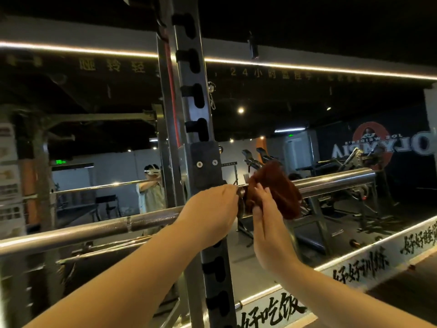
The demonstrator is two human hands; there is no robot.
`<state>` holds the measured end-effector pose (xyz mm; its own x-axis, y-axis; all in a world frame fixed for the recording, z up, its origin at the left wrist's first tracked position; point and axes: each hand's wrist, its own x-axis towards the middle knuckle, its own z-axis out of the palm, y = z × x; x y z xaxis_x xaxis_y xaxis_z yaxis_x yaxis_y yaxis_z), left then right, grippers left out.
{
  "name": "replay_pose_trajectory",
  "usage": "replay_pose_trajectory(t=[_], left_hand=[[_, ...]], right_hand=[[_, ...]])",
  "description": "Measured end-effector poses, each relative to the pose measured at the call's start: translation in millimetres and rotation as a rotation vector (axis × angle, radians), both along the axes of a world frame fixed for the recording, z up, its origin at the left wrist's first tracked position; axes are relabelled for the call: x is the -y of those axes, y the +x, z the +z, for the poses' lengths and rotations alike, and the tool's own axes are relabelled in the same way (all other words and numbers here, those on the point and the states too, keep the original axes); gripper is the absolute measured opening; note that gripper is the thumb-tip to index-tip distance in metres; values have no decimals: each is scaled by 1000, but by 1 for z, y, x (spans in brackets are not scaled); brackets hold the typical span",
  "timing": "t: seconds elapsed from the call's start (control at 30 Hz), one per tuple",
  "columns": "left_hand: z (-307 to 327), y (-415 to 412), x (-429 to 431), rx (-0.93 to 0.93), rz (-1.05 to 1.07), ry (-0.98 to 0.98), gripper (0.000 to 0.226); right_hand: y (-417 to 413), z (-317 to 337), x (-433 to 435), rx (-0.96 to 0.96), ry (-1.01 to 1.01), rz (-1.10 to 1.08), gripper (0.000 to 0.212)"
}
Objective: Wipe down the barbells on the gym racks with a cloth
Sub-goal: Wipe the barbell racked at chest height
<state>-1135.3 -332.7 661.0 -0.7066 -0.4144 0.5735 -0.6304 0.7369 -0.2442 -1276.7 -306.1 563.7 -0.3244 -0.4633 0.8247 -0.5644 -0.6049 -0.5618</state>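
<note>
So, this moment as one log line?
step: wiping barbell | left hand: grips barbell by rack post | right hand: holds cloth on barbell

Mirrored "JOE WEIDER'S OLYMPIA" logo (378,147) is read on the dark wall (406,176), right. Yellow lettering (248,72) on the dark band (59,69) up top: "24小时", and "哑铃轻" further left; the rest is blurred. Brush characters (272,313) on the white strip (319,292): "好好吃饭", "好好训练". Green exit signs (61,162) and posters (9,185) can't be read.

Dark gym, mirror wall (283,95) reflecting weight machines (354,166), LED strip (331,68) overhead, black ceiling (307,17), grey floor (406,221).
</note>
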Motion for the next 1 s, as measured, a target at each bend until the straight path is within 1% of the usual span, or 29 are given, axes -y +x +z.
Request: replay_pose_trajectory(t=[0.03, 0.1, 0.17, 0.2, 0.23, 0.3, 0.37, 0.43, 0.47, 0.53, 0.6, 0.67, 0.77, 0.83, 0.9, 0.93, 0.97, 1.0], left_hand=[[-1, 6, 0, 5, -1, 15, 30], [-3, 18, 1, -20, -38, 78, 38], [-5, 31, 3, -109, -81, 172, 41], [-7, 36, 5, -145, -89, 194, 41], [-9, 42, 7, -168, -89, 194, 42], [-15, 53, 12, -208, -88, 182, 43], [-23, 64, 16, -248, -78, 138, 43], [-29, 74, 17, -252, -63, 84, 43], [-30, 79, 18, -249, -49, 65, 43], [-29, 86, 21, -264, -19, 60, 41], [-26, 88, 22, -294, 5, 89, 39], [-24, 84, 21, -313, 31, 112, 37], [-22, 78, 18, -351, 83, 141, 30], [-23, 79, 19, -328, 125, 105, 27], [-24, 85, 21, -272, 193, 37, 26], [-25, 90, 21, -252, 226, 11, 26], [-26, 96, 21, -237, 256, -8, 27], [-26, 102, 21, -230, 279, -22, 27]], right_hand=[[-4, 4, 1, -56, -8, -1, 35], [-13, 24, 6, -205, 59, -76, 29], [-20, 55, 11, -423, 216, -202, 24], [-22, 70, 12, -487, 301, -217, 23], [-21, 82, 12, -510, 367, -191, 24], [-18, 89, 13, -499, 383, -147, 27], [-17, 76, 11, -457, 293, -141, 31], [-16, 56, 1, -378, 210, -41, 33], [-16, 49, -5, -370, 202, -4, 34], [-13, 50, -13, -465, 244, -2, 39], [-3, 67, -17, -593, 351, -63, 34], [15, 90, -13, -648, 450, -128, 27], [44, 110, 3, -692, 514, -221, 25], [64, 101, 9, -768, 485, -310, 20], [74, 86, 6, -845, 348, -386, 19], [73, 82, 2, -851, 284, -358, 21], [67, 81, -3, -842, 281, -295, 23], [59, 83, -5, -825, 324, -233, 25]])
